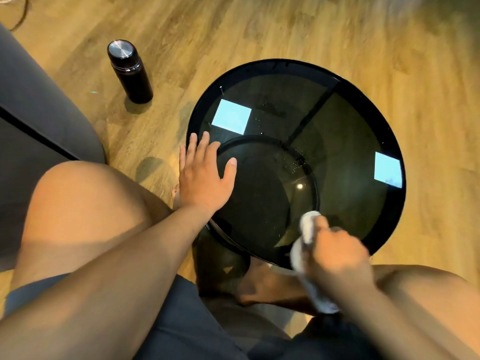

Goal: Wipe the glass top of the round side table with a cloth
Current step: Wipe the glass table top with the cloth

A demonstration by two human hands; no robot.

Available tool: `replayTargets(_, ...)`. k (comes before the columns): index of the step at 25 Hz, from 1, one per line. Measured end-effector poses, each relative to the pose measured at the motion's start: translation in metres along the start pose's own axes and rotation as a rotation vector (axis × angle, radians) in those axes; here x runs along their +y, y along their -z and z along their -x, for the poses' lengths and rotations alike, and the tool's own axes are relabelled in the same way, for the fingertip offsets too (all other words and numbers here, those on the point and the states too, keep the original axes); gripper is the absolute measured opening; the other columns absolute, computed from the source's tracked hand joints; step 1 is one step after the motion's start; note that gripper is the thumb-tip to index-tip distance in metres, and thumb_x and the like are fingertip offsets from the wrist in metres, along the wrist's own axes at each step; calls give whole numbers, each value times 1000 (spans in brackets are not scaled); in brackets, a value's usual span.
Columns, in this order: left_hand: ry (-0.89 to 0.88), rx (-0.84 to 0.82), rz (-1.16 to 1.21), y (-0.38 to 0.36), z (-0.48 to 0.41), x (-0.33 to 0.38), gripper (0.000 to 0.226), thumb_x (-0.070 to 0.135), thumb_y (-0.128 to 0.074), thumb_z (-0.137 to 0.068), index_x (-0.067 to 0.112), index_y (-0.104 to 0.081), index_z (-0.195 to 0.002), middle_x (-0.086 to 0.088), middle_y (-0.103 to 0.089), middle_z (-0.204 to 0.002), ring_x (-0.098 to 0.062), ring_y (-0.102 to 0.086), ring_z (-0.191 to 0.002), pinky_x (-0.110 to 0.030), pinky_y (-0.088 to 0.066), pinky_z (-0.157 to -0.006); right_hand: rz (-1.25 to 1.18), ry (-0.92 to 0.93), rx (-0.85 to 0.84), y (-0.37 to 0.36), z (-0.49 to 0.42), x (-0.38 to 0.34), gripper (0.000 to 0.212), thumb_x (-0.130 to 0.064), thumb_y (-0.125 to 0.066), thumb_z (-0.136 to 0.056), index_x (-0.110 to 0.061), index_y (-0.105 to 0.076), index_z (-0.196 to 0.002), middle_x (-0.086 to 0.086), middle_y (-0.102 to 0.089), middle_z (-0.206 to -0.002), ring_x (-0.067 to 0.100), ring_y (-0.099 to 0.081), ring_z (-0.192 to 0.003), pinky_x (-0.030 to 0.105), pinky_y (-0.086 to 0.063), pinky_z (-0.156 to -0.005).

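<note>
Two hands are at work. Nearest, the right hand [337, 258] clenches a soft, light cloth [307, 229] by its middle, its length pointing inward, its tip at the near edge of the glass [350, 141]. The left hand [202, 175] lies flat on the glass's left edge, fingers slightly apart. The glass looks slick and breakable.

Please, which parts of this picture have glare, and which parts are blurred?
Head view: two bright rectangular reflections and a small light spot glare on the glass top; the right hand and cloth are motion-blurred; the left hand is sharp; the floor at upper right is smeared.
</note>
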State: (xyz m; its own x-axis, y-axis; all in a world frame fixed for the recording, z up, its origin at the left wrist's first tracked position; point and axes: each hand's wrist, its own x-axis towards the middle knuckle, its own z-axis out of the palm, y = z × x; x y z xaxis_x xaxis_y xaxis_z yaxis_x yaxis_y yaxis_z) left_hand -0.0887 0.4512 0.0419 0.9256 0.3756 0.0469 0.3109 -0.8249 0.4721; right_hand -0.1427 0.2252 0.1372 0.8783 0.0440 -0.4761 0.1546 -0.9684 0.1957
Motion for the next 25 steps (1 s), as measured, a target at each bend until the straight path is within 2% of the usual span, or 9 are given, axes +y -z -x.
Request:
replayTargets(4, -7, 12, 1, 0, 1, -1, 56, 52, -36, -98, 19, -47, -142, -5, -30, -161, -23, -13, -152, -45, -5, -124, -215, 224, 43, -3, 10, -74, 42, -34, -51, -92, -23, -35, -130, 4, -53, -112, 27, -64, -96, 31, -40, -66)
replayTargets(8, -8, 6, 13, 1, 1, -1, 54, 51, -38, -98, 19, -48, -141, -5, -29, -161, -23, -12, -152, -45, -4, -124, -202, 334, 107, -13, -2, -23, 31, -49, -48, -90, -39, -43, -119, -8, -47, -103, 19, -64, -91, 30, -42, -65)
replayTargets(11, -1, 7, 14, 2, 0, 0, 53, 52, -38, -98, 22, -48, -141, -4, -30, -161, -23, -12, -152, -44, -3, -124, -168, 117, 223, -18, -19, 61, 25, -53, -49, -87, -36, -47, -106, -9, -41, -93, 23, -60, -76, 33, -44, -64)
replayTargets(14, 0, 4, 20, 2, 1, -1, 53, 53, -38, -98, 23, -48, -140, -3, -30, -161, -22, -12, -152, -44, -2, -124, -200, -153, 291, -4, -70, 117, 30, -48, -49, -87, -23, -47, -105, 12, -54, -97, 38, -59, -79, 39, -43, -65)
replayTargets(16, 6, 12, 15, 1, 0, 0, 53, 53, -38, -98, 23, -48, -140, -2, -30, -161, -22, -13, -152, -43, -1, -124, -267, -272, 301, 9, -97, 119, 34, -46, -49, -89, -17, -44, -107, 25, -58, -102, 43, -58, -87, 43, -46, -74)
replayTargets(18, 8, 15, 14, 0, -1, -1, 53, 53, -37, -98, 24, -49, -140, -2, -31, -161, -22, -13, -152, -42, -1, -124, -314, -300, 352, 10, -100, 91, 34, -38, -53, -88, -14, -44, -111, 27, -57, -104, 45, -59, -88, 42, -42, -73)
replayTargets(20, 0, 15, 23, -1, -1, -2, 53, 53, -36, -97, 23, -50, -139, -3, -31, -160, -23, -14, -152, -44, -3, -124, -237, -145, 388, 2, -77, 39, 36, -35, -60, -85, -15, -48, -112, 20, -56, -98, 42, -62, -79, 37, -35, -63)
replayTargets(22, -14, 13, 37, -1, 0, -3, 53, 52, -37, -97, 21, -50, -138, -4, -32, -160, -23, -13, -152, -45, -5, -124, -165, 115, 340, -8, -40, -12, 39, -33, -64, -80, -19, -52, -114, 12, -56, -94, 37, -63, -69, 32, -31, -57)
replayTargets(25, -19, 9, 36, -1, 1, -3, 52, 51, -38, -98, 21, -49, -139, -4, -31, -161, -23, -12, -152, -45, -5, -124, -174, 328, 194, -11, -25, -24, 37, -41, -54, -87, -29, -48, -121, 0, -53, -105, 28, -61, -81, 31, -37, -60)
